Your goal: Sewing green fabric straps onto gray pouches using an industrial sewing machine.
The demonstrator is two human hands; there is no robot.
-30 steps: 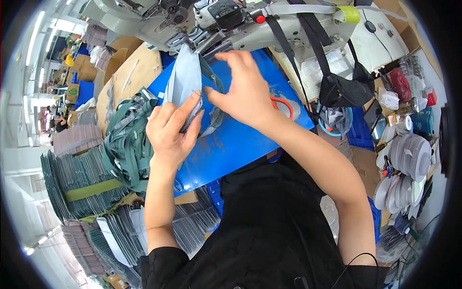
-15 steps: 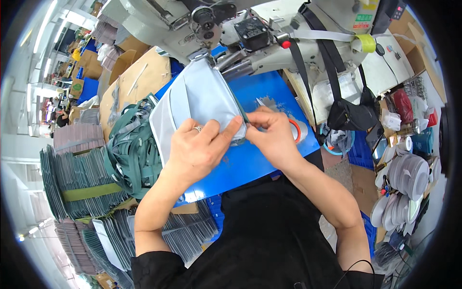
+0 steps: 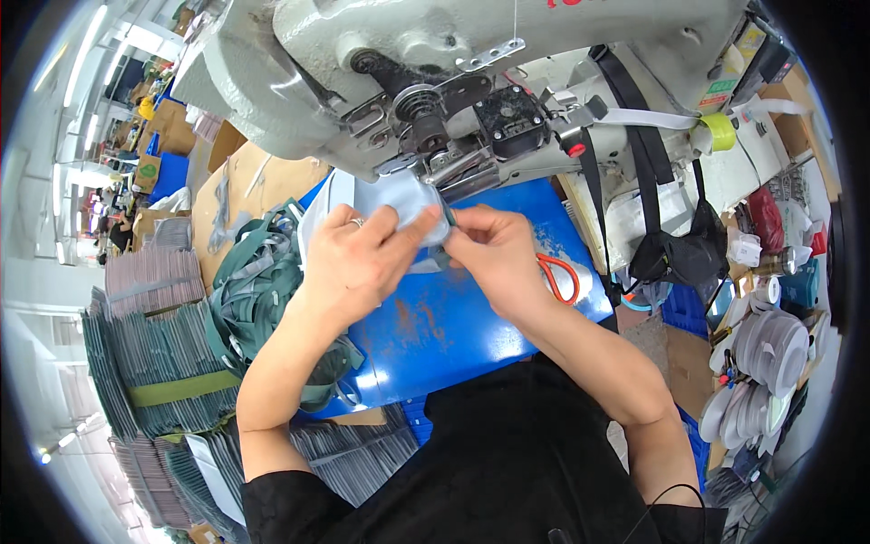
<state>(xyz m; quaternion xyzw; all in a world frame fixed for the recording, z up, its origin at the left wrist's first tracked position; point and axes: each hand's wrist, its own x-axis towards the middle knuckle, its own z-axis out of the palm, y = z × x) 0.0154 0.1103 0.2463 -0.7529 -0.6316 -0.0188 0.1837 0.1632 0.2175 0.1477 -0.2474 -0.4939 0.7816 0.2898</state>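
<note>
A pale blue-grey fabric panel (image 3: 395, 192) with rounded corners and a dark green edge lies at the sewing machine (image 3: 426, 127), its far edge beneath the machine head. My left hand (image 3: 349, 263) is closed on the panel's near part, fingers curled and the index finger reaching toward its right edge. At that edge, my right hand (image 3: 497, 258) pinches the border between thumb and fingers, where a bit of dark green trim (image 3: 449, 216) shows. Both hands are close together over the blue table top (image 3: 435, 335). Scissors with orange-red handles (image 3: 564, 279) lie just right of my right hand.
A heap of green straps (image 3: 254, 281) sits left of my left forearm, beside stacked green panels (image 3: 168, 349). Black straps with a black pouch (image 3: 671, 245) hang at right. Rolls of white tape (image 3: 770, 335) stand on the far right.
The panel has gone farther in under the machine head, so less of it shows on the near side. Both hands have followed it. The view has shifted, with more of the machine and scissors visible.
</note>
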